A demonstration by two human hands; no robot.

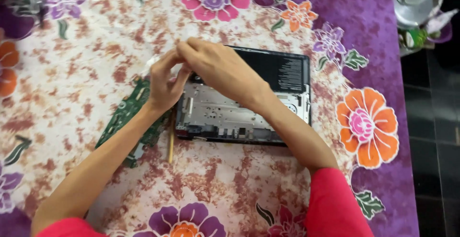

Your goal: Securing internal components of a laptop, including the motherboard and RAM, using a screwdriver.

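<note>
From the head view, both hands meet at the top left corner of the opened laptop base [249, 98] on the floral surface [72, 74]. The left hand [165, 83] pinches a small white scrap [152, 63], fingers together; the right hand [218, 69] covers the corner, its grip hidden. Slow, gentle pulling seems wise. A green circuit board [129, 112] lies beside.
</note>
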